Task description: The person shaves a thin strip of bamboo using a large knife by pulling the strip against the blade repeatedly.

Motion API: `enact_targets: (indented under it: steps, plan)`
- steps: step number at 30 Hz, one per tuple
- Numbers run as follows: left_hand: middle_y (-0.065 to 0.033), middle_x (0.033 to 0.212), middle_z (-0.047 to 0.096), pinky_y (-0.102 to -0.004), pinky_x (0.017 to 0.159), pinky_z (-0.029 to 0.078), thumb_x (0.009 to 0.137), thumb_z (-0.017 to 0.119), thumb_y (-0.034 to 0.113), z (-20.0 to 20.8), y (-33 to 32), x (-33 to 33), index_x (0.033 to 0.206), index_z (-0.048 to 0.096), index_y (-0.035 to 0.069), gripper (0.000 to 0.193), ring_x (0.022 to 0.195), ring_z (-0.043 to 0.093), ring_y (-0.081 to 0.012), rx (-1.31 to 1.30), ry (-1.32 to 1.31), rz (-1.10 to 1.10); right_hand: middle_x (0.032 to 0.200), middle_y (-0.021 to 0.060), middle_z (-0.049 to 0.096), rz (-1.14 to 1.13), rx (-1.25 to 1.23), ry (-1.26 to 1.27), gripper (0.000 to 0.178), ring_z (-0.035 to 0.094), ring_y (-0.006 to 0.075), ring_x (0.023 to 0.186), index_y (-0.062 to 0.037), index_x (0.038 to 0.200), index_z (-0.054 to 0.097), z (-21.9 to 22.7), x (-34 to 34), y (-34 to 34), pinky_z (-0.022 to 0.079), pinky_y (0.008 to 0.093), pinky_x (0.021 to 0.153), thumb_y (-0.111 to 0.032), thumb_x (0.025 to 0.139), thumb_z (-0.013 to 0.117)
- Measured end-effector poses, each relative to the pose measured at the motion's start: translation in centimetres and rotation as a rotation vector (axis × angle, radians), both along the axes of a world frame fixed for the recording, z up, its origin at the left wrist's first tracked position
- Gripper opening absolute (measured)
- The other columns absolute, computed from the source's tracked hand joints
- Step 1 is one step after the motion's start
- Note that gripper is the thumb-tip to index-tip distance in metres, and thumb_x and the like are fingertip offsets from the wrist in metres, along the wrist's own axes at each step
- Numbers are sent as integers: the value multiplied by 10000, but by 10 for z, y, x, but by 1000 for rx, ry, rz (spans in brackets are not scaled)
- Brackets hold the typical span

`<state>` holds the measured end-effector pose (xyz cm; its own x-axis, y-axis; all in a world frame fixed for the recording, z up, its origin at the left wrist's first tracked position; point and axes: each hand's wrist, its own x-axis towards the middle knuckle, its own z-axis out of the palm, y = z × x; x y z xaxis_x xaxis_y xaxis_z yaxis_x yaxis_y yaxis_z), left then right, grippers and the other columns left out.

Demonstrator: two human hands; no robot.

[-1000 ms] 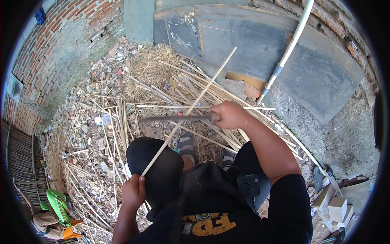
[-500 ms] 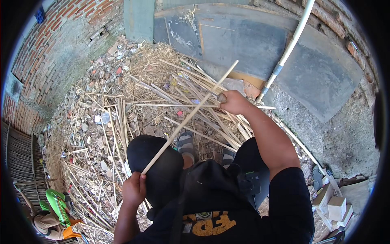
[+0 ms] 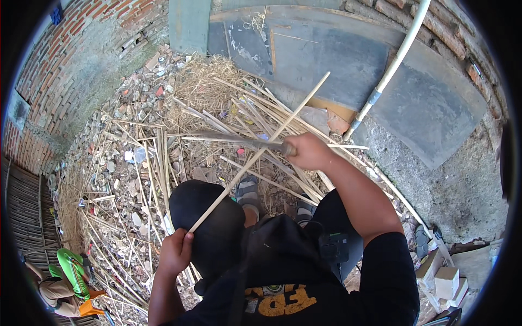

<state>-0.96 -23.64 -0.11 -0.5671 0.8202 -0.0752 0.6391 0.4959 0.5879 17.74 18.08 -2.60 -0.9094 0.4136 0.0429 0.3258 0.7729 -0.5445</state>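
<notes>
Pinching a pale stick (image 3: 242, 174) by its lower end in left hand (image 3: 175, 251), beside black-clad knee (image 3: 187, 200). Clenching a knife (image 3: 276, 145) by its handle in right hand (image 3: 309, 153), level across the stick; too blurred at the blade to tell contact. Near rubble (image 3: 111, 166).

Bold yellow-orange letters (image 3: 286, 299) stand on the black shirt (image 3: 348, 307).

Left fingers (image 3: 186, 242) grip pale stick (image 3: 217, 201); right fingers (image 3: 300, 144), long knife (image 3: 239, 139).
</notes>
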Motion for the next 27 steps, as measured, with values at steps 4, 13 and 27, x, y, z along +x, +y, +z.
enact_targets:
  steps: [4, 13, 27]
  plan:
    - [-206, 607, 556, -468, 523, 417, 1029, 546, 220, -1, 3, 3, 793, 530, 20, 310, 563, 565, -437, 20, -4, 5, 856, 161, 721, 51, -15, 24, 203, 705, 307, 786, -62, 962, 691, 2, 4, 13, 548, 434, 749, -140, 778, 726]
    - [-198, 603, 563, -434, 508, 411, 1046, 524, 234, 1, 4, 1, 796, 554, 21, 330, 550, 578, -411, 47, -65, 3, 813, 169, 690, 95, 39, 1, 226, 675, 334, 771, -77, 982, 690, 8, 2, -6, 533, 442, 748, -137, 765, 714]
    - [-217, 643, 606, -516, 552, 449, 1049, 498, 249, 3, 8, 7, 827, 565, 33, 316, 616, 614, -455, -15, 99, 19, 857, 139, 713, 43, 10, -52, 214, 691, 318, 791, -93, 972, 708, 0, 3, 9, 539, 430, 754, -161, 769, 723]
